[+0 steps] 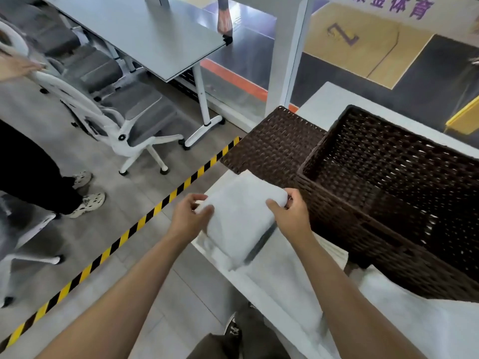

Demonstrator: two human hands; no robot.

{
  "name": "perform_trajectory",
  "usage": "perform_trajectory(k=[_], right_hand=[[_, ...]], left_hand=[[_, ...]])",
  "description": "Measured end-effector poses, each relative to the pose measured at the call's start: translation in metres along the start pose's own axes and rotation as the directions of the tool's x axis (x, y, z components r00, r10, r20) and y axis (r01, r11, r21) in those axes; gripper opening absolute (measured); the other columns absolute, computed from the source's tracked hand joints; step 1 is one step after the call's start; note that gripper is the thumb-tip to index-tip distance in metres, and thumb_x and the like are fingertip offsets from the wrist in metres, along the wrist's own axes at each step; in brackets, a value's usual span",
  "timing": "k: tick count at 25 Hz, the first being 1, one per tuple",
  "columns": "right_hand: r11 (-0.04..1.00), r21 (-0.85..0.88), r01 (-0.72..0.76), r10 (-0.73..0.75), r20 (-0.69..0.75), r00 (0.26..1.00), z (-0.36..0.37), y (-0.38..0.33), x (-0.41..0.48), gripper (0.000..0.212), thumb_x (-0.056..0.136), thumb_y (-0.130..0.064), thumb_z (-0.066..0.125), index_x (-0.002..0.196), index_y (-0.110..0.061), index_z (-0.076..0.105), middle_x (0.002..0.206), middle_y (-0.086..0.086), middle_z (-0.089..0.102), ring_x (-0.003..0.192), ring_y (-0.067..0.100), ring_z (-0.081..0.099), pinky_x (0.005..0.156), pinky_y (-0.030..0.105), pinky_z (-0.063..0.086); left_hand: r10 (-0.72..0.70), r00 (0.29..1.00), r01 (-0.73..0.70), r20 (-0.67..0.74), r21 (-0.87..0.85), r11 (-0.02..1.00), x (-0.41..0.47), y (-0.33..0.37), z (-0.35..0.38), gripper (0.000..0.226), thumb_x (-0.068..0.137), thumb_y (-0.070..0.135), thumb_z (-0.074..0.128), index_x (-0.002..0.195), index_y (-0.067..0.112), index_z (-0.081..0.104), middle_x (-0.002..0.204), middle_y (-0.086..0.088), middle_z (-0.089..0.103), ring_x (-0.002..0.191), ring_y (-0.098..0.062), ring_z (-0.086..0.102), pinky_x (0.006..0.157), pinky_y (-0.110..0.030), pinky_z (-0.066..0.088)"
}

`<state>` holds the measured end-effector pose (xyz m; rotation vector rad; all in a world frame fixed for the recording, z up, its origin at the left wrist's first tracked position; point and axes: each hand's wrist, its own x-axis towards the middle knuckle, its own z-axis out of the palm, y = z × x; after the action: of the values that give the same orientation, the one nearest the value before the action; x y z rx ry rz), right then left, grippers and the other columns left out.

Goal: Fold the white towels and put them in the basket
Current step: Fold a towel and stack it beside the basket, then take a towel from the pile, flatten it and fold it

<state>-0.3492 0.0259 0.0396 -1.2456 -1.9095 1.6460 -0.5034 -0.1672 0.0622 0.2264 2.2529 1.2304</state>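
Folded towel (pixel 239 218) clamped between left grip (pixel 190 216), curled round one edge, and right grip (pixel 290 215), pinching the opposite far corner. Just right of right grip: basket (pixel 350 229) on table (pixel 320 99). Beyond both grips: wicker lid (pixel 274 146). Beneath towel: more white cloth (pixel 280 281).

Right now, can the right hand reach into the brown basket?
Probably yes. The wicker basket stands open just beside the right hand, its lid lying off, nothing between them, though that hand grips the folded towel.
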Motion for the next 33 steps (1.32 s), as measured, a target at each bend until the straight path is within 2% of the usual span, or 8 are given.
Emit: perform_trajectory(k=[4,8,11,13,15,17,22,33], right_hand=[[0.985,-0.167,0.039,-0.025,0.086,0.996,0.013,0.020,0.017,0.033,0.088,-0.031,0.073,0.113,-0.025,0.052,0.100,-0.010,0.064,0.092,0.014,0.063,0.067,0.024,0.049],[0.897,-0.421,0.138,-0.107,0.096,0.990,0.017,0.038,0.023,0.053,0.087,-0.036,0.070,0.134,-0.024,0.049,0.124,0.000,0.055,0.110,0.021,0.055,0.089,0.040,0.048],[0.681,-0.669,0.297,-0.361,0.047,0.931,0.018,0.042,0.016,0.055,0.088,-0.035,0.066,0.140,-0.023,0.052,0.133,0.000,0.055,0.119,0.020,0.051,0.099,0.044,0.041],[0.585,-0.690,0.426,-0.500,0.107,0.859,0.017,0.045,0.012,0.041,0.091,-0.031,0.062,0.131,-0.022,0.062,0.130,0.000,0.061,0.121,0.021,0.055,0.102,0.044,0.041],[0.536,-0.705,0.465,-0.498,0.180,0.848,0.018,0.047,0.008,0.034,0.092,-0.031,0.058,0.124,-0.022,0.066,0.128,-0.001,0.065,0.122,0.021,0.057,0.107,0.046,0.039],[0.525,-0.730,0.438,-0.448,0.201,0.871,0.020,0.046,0.003,0.037,0.092,-0.033,0.055,0.126,-0.022,0.064,0.131,0.000,0.063,0.127,0.021,0.055,0.112,0.048,0.036],[0.533,-0.745,0.402,-0.461,0.143,0.876,0.006,0.028,-0.020,0.048,0.094,-0.031,0.054,0.140,-0.019,0.056,0.143,0.004,0.057,0.135,0.019,0.047,0.116,0.045,0.032],[0.636,-0.762,0.120,-0.451,-0.241,0.859,-0.100,0.035,-0.126,0.056,0.090,-0.033,0.061,0.144,-0.019,0.053,0.146,0.004,0.055,0.133,0.021,0.048,0.114,0.043,0.035]], left_hand=[[-0.075,0.997,0.074,0.009,0.094,0.993,0.033,-0.025,0.006,0.027,0.092,0.027,0.070,0.117,0.023,0.060,0.110,-0.004,0.066,0.090,-0.018,0.067,0.076,-0.039,0.058],[-0.017,1.000,0.014,0.007,0.331,0.943,0.031,-0.044,0.021,0.042,0.094,0.027,0.066,0.133,0.026,0.051,0.133,-0.005,0.050,0.109,-0.024,0.056,0.083,-0.034,0.049],[0.362,0.932,-0.250,0.002,0.727,0.640,0.019,-0.049,0.021,0.048,0.092,0.020,0.065,0.139,0.021,0.053,0.144,-0.014,0.045,0.119,-0.037,0.049,0.093,-0.048,0.044],[0.518,0.845,-0.405,0.135,0.794,0.453,0.009,-0.051,0.022,0.040,0.092,0.020,0.063,0.132,0.024,0.060,0.142,-0.012,0.051,0.125,-0.040,0.048,0.096,-0.050,0.042],[0.492,0.822,-0.496,0.285,0.783,0.375,-0.001,-0.055,0.027,0.031,0.096,0.032,0.051,0.125,0.029,0.062,0.135,-0.003,0.056,0.128,-0.036,0.048,0.099,-0.046,0.040],[0.413,0.849,-0.494,0.330,0.773,0.398,-0.009,-0.057,0.031,0.038,0.096,0.044,0.039,0.126,0.030,0.058,0.133,0.000,0.055,0.130,-0.032,0.045,0.101,-0.044,0.038],[0.431,0.841,-0.506,0.327,0.759,0.411,-0.024,-0.034,0.037,0.043,0.096,0.038,0.054,0.138,0.028,0.053,0.145,-0.003,0.051,0.138,-0.032,0.041,0.109,-0.047,0.035],[0.662,0.535,-0.801,0.525,0.563,0.202,-0.113,0.036,0.104,0.047,0.093,0.035,0.049,0.139,0.023,0.053,0.147,-0.006,0.049,0.132,-0.031,0.046,0.104,-0.044,0.039]])
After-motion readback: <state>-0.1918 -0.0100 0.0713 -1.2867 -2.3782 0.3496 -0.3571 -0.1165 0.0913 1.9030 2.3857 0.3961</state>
